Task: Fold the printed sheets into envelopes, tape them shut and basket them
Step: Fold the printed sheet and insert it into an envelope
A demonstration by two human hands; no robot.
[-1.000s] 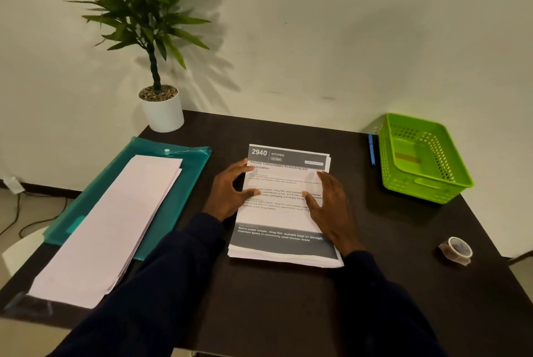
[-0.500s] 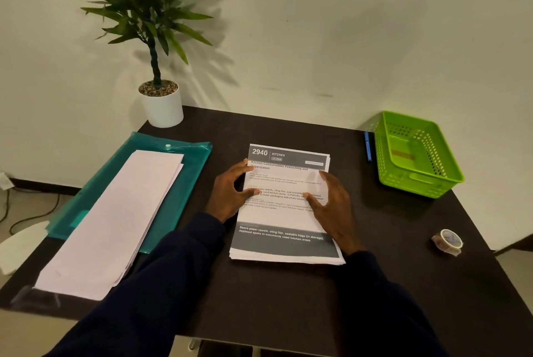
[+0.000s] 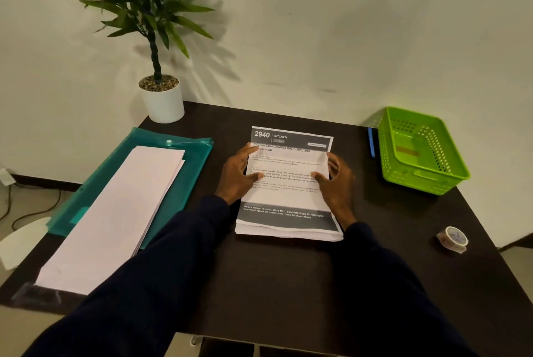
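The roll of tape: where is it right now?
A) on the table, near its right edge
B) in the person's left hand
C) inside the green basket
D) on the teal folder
A: the roll of tape lies alone on the dark table, nearer than the green basket.

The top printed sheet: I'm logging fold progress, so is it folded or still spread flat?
Spread flat: the top printed sheet shows header to footer, uncreased, on its stack.

Table layout — papers in the middle

The printed sheets [image 3: 288, 183] lie mid-table [image 3: 288, 284]; left, plain paper [image 3: 112, 218] on a folder [image 3: 187, 160], a plant [image 3: 161, 97] behind — right, a basket [image 3: 418, 152] far, a pen [image 3: 371, 142] beside it, tape [image 3: 453, 238] nearer.
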